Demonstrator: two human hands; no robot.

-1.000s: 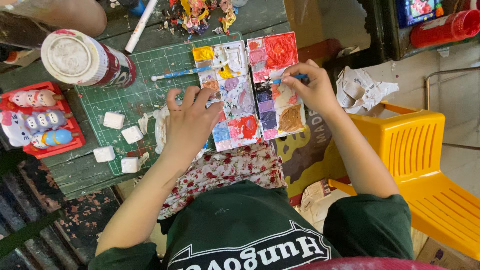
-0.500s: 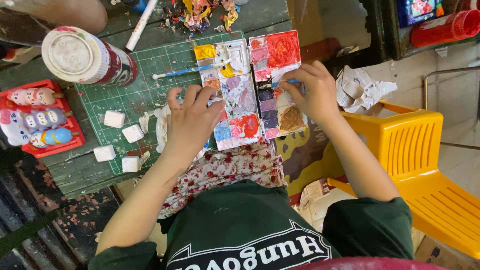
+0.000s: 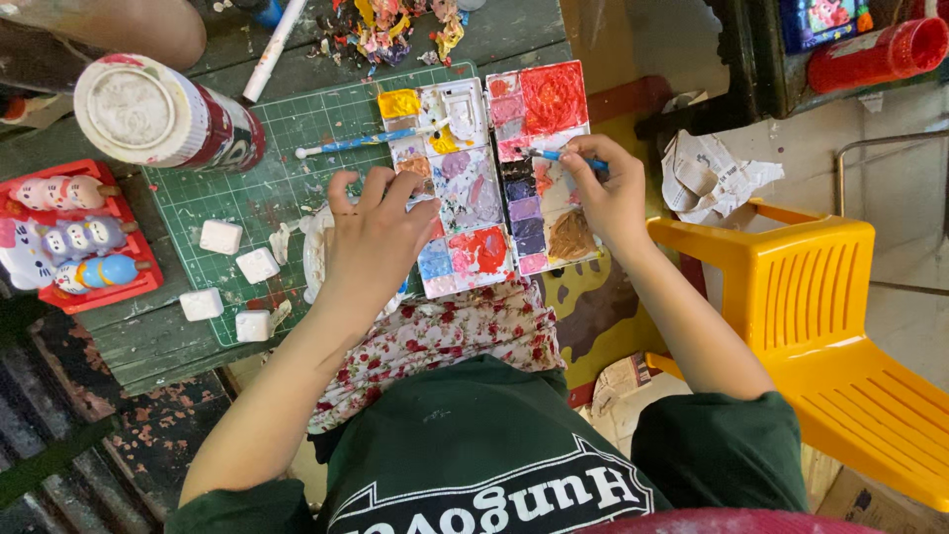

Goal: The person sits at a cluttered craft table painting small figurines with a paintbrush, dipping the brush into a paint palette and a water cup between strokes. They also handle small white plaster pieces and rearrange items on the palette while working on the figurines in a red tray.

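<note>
Here, viewed from my remote station, the scene centres on a green cutting mat (image 3: 297, 148) in the upper left of the frame, lying on a dark wooden table (image 3: 138, 341). A yellow plastic chair (image 3: 820, 316) fills the right side.

Upper centre: an open paint palette (image 3: 494, 168), its wells already smeared with red, yellow, purple, blue and brown, which I judge to mean mixing is well along. The right hand (image 3: 608, 193), fingers pinched together on a thin blue-handled brush (image 3: 563, 156), holds the tip at the palette's red and pink wells. The left hand (image 3: 381, 232) rests with fingers spread on the palette's left edge, over a white object I cannot identify.

Left of centre: four small white blocks (image 3: 237, 267) lie on the mat, apart from one another and showing no colour; I judge these remain to be painted. At far left, a red tray (image 3: 129, 287) holds small painted figures, apparently finished.

Upper left: a large paint-marked can (image 3: 158, 114); beside it a second blue brush (image 3: 366, 141) lies idle on the mat.
</note>
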